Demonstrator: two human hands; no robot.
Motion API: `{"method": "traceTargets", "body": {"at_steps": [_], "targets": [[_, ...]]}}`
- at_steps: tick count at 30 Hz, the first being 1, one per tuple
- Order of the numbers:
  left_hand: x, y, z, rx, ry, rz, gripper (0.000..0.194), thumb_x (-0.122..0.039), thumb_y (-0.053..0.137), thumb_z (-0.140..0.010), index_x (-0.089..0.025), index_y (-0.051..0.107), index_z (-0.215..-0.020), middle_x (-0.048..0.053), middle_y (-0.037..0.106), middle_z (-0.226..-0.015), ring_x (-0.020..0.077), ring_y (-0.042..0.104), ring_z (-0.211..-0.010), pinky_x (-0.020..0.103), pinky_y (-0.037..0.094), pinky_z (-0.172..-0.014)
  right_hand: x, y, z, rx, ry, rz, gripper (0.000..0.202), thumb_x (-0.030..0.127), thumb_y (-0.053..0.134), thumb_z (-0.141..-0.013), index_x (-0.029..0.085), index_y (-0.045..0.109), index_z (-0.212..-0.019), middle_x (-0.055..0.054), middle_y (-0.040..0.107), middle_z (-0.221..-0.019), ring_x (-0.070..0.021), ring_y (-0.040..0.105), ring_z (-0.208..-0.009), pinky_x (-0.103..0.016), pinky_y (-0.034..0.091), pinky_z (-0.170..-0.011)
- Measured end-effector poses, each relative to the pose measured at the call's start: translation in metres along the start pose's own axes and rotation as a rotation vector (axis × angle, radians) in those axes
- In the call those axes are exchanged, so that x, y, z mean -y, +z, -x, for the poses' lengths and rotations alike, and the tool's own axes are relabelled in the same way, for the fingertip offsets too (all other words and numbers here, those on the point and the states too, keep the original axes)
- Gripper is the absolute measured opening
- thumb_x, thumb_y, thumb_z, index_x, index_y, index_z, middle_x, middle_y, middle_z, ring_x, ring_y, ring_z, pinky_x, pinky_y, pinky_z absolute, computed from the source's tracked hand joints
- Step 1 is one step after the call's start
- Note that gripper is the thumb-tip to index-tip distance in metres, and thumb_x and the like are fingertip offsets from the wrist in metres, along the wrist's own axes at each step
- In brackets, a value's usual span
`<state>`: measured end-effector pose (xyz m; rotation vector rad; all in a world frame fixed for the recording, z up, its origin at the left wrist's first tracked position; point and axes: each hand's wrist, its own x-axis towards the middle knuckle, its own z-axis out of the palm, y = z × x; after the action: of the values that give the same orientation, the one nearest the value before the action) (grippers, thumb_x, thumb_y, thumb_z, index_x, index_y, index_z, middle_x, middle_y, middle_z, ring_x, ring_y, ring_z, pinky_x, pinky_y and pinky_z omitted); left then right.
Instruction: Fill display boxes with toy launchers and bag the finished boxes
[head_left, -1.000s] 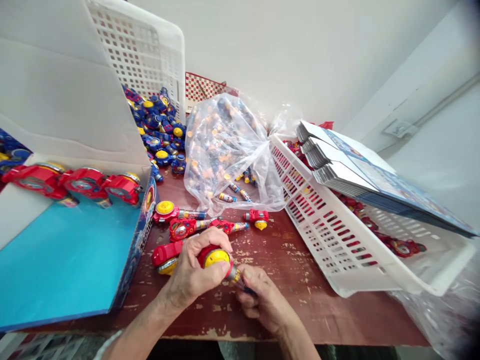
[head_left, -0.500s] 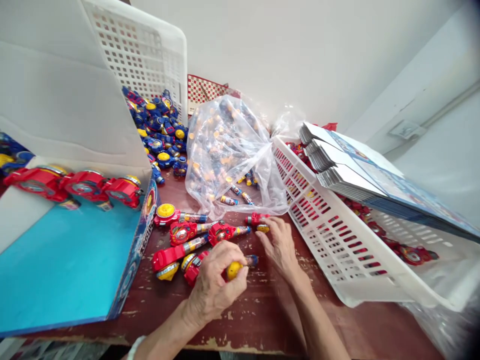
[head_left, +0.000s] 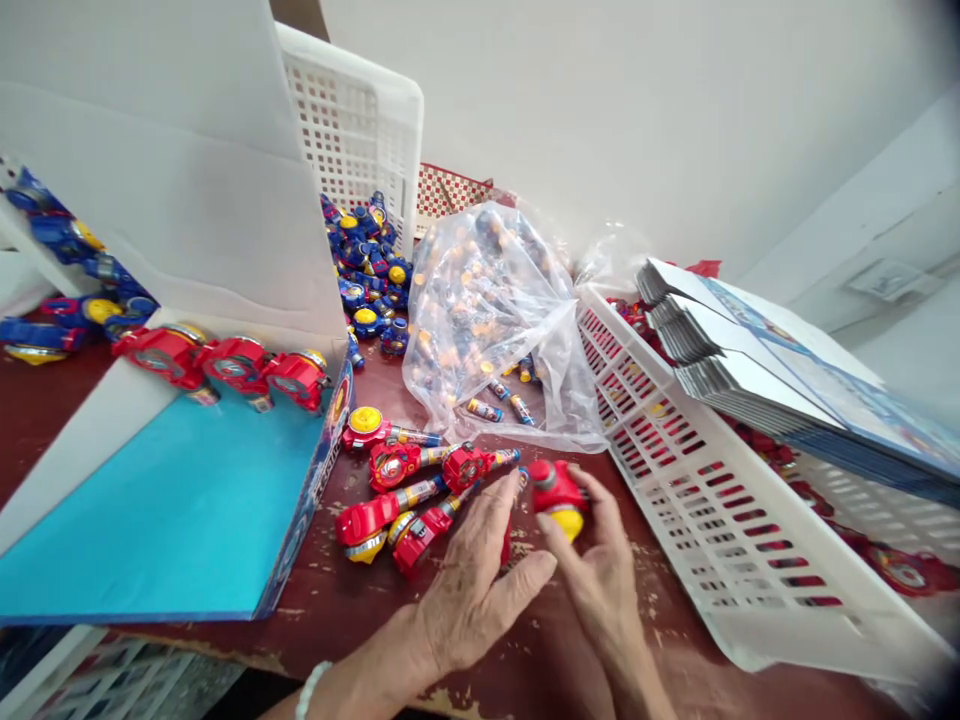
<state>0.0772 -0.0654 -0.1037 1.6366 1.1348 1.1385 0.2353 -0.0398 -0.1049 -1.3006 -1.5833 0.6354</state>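
My right hand (head_left: 604,560) is closed on a red toy with a yellow dome (head_left: 559,495), held just above the table. To its left, my left hand (head_left: 480,585) has its fingers stretched out and its thumb apart. Part of a red toy (head_left: 506,540) shows beyond that hand's palm; the rest is hidden. Several red toys with printed tubes attached, one of them a red toy with a silver disc (head_left: 394,465), lie on the table left of my hands. Beyond them, a clear plastic bag (head_left: 487,290) holds several small printed tubes with yellow ends.
An open display box (head_left: 150,510) with a blue floor stands at left, red toys along its back. Blue toys (head_left: 367,275) spill from a tipped white basket (head_left: 352,120). At right, a white basket (head_left: 697,520) holds red toys, with folded printed cartons (head_left: 795,380) on top.
My right hand has picked up the red toy it was reaching for and brought it nearer. My left hand has opened from its grip on a yellow-domed piece. The view has turned left.
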Motion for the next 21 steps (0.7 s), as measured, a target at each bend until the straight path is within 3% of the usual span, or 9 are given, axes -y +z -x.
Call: {"method": "traceTargets", "body": {"at_steps": [3,5,7,8,9,11,14,18,21], "targets": [[-0.011,-0.007,-0.005,-0.101,-0.278,0.524,0.048,-0.04,0.055,-0.09,-0.022,0.046,-0.133,0.011,0.05,-0.139,0.0258,0.045,-0.131,0.044,0.033,-0.113,0.031,0.007,0.006,0.274,-0.191,-0.012,0.059,0.03,0.061,-0.087,0.024,0.039,-0.141,-0.011,0.046,-0.14,-0.0261,0.046,-0.128,-0.042,0.04,-0.106],[-0.016,-0.017,-0.01,-0.238,-0.364,0.839,0.038,-0.037,0.062,-0.086,-0.023,0.053,-0.12,0.008,0.061,-0.123,0.0244,0.058,-0.115,0.042,0.045,-0.104,0.042,0.008,-0.017,0.429,-0.253,0.023,0.054,0.032,0.059,-0.089,0.023,0.042,-0.14,-0.01,0.047,-0.141,-0.0259,0.043,-0.131,-0.042,0.038,-0.108],[-0.018,-0.031,-0.016,-0.333,-0.424,1.041,0.032,-0.034,0.067,-0.082,-0.021,0.055,-0.108,0.006,0.068,-0.106,0.0252,0.067,-0.098,0.042,0.054,-0.089,0.042,0.012,-0.058,0.443,-0.195,0.097,0.042,0.035,0.05,-0.094,0.021,0.05,-0.134,-0.009,0.056,-0.132,-0.0227,0.052,-0.122,-0.037,0.044,-0.101],[-0.019,-0.038,-0.019,-0.364,-0.46,1.099,0.028,-0.032,0.068,-0.081,-0.019,0.056,-0.103,0.007,0.07,-0.098,0.0265,0.069,-0.091,0.043,0.056,-0.083,0.038,0.016,-0.081,0.367,-0.132,0.184,0.037,0.033,0.044,-0.097,0.019,0.053,-0.13,-0.008,0.06,-0.127,-0.0207,0.056,-0.117,-0.033,0.047,-0.097],[-0.019,-0.046,-0.021,-0.389,-0.497,1.141,0.025,-0.03,0.067,-0.081,-0.017,0.056,-0.099,0.007,0.071,-0.091,0.0279,0.07,-0.085,0.043,0.058,-0.079,0.031,0.022,-0.105,0.289,-0.064,0.337,0.032,0.03,0.042,-0.098,0.02,0.058,-0.124,-0.007,0.063,-0.123,-0.0188,0.058,-0.114,-0.03,0.046,-0.096],[-0.018,-0.059,-0.023,-0.415,-0.578,1.195,0.018,-0.027,0.062,-0.082,-0.014,0.056,-0.093,0.009,0.071,-0.082,0.0297,0.072,-0.078,0.043,0.059,-0.071,0.011,0.037,-0.144,0.254,0.028,0.458,0.025,0.02,0.049,-0.093,0.015,0.065,-0.112,-0.011,0.066,-0.116,-0.0225,0.059,-0.112,-0.035,0.043,-0.098],[-0.016,-0.069,-0.022,-0.402,-0.659,1.212,0.016,-0.023,0.06,-0.082,-0.012,0.056,-0.092,0.012,0.071,-0.08,0.0286,0.072,-0.072,0.03,0.057,-0.053,-0.024,0.059,-0.174,0.26,0.148,0.54,0.013,0.018,0.062,-0.086,0.011,0.066,-0.095,-0.012,0.068,-0.103,-0.0254,0.062,-0.103,-0.043,0.045,-0.093],[-0.013,-0.071,-0.019,-0.332,-0.596,1.152,0.035,-0.024,0.072,-0.073,-0.017,0.056,-0.104,0.005,0.07,-0.086,0.0222,0.071,-0.064,0.017,0.044,-0.038,-0.048,0.065,-0.171,0.255,0.16,0.473,0.014,0.024,0.061,-0.087,0.013,0.063,-0.095,-0.009,0.066,-0.1,-0.0228,0.061,-0.1,-0.044,0.045,-0.093],[-0.011,-0.071,-0.018,-0.315,-0.585,1.088,0.046,-0.038,0.077,-0.07,-0.02,0.055,-0.106,0.001,0.067,-0.082,0.0194,0.069,-0.06,0.016,0.04,-0.035,-0.036,0.053,-0.154,0.257,0.089,0.304,0.031,0.026,0.053,-0.087,0.012,0.056,-0.115,-0.012,0.064,-0.109,-0.0234,0.06,-0.101,-0.04,0.046,-0.09]]}}
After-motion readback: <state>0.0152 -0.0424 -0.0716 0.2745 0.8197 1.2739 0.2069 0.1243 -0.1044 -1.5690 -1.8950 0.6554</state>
